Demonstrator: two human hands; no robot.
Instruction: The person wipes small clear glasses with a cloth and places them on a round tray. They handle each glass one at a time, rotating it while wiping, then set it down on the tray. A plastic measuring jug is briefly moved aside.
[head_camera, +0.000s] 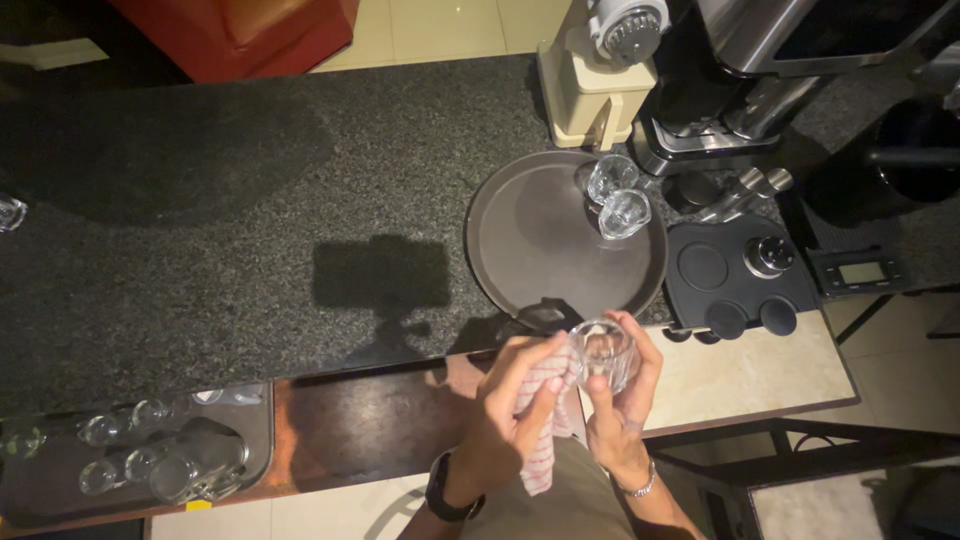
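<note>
The right hand (622, 415) has its grip closed around a clear glass (601, 352), fingers wrapped behind it and thumb in front, at about 6 o'clock in the view, just below the worktop (250, 230) edge. The left hand (505, 410) has its grip closed on a striped cloth (545, 420), pressing it against the glass at its 9 o'clock side; the cloth hangs down between the hands. A round dark tray (540, 250) lies on the worktop at 12 o'clock from the glass, carrying two glasses (618, 198) at its 1 o'clock rim. A tray of wet glasses (150, 465) sits at 8 o'clock. A coffee machine (740, 80) stands at 1 o'clock.
</note>
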